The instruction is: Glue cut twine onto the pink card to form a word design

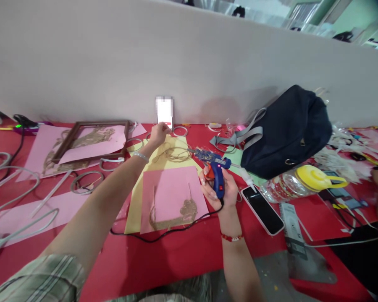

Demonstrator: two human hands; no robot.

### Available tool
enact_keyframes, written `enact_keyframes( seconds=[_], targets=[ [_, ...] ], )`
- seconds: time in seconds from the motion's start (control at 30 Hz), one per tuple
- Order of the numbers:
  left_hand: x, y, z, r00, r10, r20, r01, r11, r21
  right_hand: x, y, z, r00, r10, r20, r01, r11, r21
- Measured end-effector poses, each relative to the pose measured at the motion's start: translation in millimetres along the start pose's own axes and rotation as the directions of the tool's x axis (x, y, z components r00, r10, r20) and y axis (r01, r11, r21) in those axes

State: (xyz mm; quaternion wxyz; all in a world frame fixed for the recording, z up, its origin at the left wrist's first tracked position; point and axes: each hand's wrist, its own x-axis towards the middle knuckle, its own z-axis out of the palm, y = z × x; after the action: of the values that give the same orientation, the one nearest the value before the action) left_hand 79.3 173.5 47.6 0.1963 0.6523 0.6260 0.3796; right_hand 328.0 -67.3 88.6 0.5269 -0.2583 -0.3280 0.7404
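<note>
My right hand (225, 186) is wrapped round a blue hot glue gun (219, 180), its nozzle pointing left and a small red light showing on its body. My left hand (160, 133) reaches to the lower edge of a phone (164, 111) propped upright against the wall, its screen bright white. Those fingers are curled, with nothing seen in them. Between my arms lies a pink sheet (173, 184) bearing a twine shape (188, 211), on top of yellow paper (135, 209). A loose coil of twine (178, 154) rests just beyond it.
A brown frame (66, 142) lies over pink sheets at the left, near white cables (15, 235). On the right are a dark bag (290, 134), a yellow-lidded bottle (290, 184) and a black-screened phone (263, 209). The glue gun's black cord (164, 238) crosses the red table.
</note>
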Motion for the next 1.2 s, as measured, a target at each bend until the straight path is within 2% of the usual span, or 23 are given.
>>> enact_keyframes(
  seconds=[0.1,0.2,0.3,0.4,0.5,0.57,0.6,0.67,0.7,0.77,0.83,0.87,0.9,1.0,1.13,1.2],
  targets=[
    [-26,5,-19.6,1.000,0.025,-0.016,-0.027,0.979,-0.201,-1,0,4,0.999,0.020,0.026,-0.020,1.000,-0.001],
    [-62,8,-45.6,1.000,-0.031,-0.007,0.023,0.869,-0.494,-2,-1,7,0.999,0.033,0.019,-0.033,0.999,-0.014],
    [-109,8,-71.0,0.981,-0.130,0.142,0.191,0.716,-0.671,-3,-2,8,0.999,0.041,0.004,-0.041,0.996,-0.073],
    [-157,3,-88.0,0.940,-0.173,0.295,0.341,0.541,-0.769,-7,-1,7,0.996,0.064,0.059,-0.057,0.992,-0.114],
    [-192,-6,-95.1,0.913,-0.202,0.355,0.409,0.448,-0.795,-16,3,5,0.987,0.105,0.125,-0.086,0.985,-0.146],
    [-204,-14,-97.7,0.911,-0.236,0.339,0.412,0.459,-0.787,-24,7,4,0.979,0.146,0.140,-0.118,0.974,-0.192],
    [-207,-18,-99.9,0.918,-0.246,0.311,0.395,0.496,-0.773,-28,10,4,0.977,0.165,0.137,-0.132,0.966,-0.222],
    [-207,-25,-107.9,0.954,-0.226,0.199,0.300,0.654,-0.694,-35,15,5,0.976,0.186,0.116,-0.147,0.948,-0.283],
    [-206,-28,-114.1,0.976,-0.180,0.119,0.215,0.767,-0.604,-37,17,6,0.977,0.189,0.101,-0.150,0.939,-0.309],
    [-202,-35,-129.1,0.999,-0.015,-0.034,0.004,0.952,-0.305,-41,22,9,0.977,0.195,0.082,-0.156,0.925,-0.347],
    [-201,-40,-143.2,0.987,0.140,-0.081,-0.143,0.989,-0.029,-45,25,11,0.974,0.217,0.066,-0.178,0.911,-0.372],
    [-202,-43,-148.3,0.984,0.156,-0.091,-0.156,0.988,0.007,-48,27,12,0.968,0.243,0.058,-0.203,0.899,-0.387],
    [-204,-45,-151.8,0.985,0.142,-0.099,-0.144,0.990,-0.011,-52,28,14,0.959,0.280,0.047,-0.237,0.881,-0.409],
    [-214,-47,-153.9,0.995,0.053,-0.079,-0.069,0.974,-0.216,-66,32,22,0.930,0.369,-0.003,-0.323,0.810,-0.489],
    [-228,-38,-147.4,0.996,0.065,-0.054,-0.079,0.939,-0.335,-81,34,36,0.912,0.410,-0.006,-0.346,0.761,-0.549],
    [-234,-33,-140.7,0.999,-0.036,0.011,0.037,0.853,-0.521,-83,35,40,0.905,0.425,-0.017,-0.357,0.738,-0.572]
  ],
)
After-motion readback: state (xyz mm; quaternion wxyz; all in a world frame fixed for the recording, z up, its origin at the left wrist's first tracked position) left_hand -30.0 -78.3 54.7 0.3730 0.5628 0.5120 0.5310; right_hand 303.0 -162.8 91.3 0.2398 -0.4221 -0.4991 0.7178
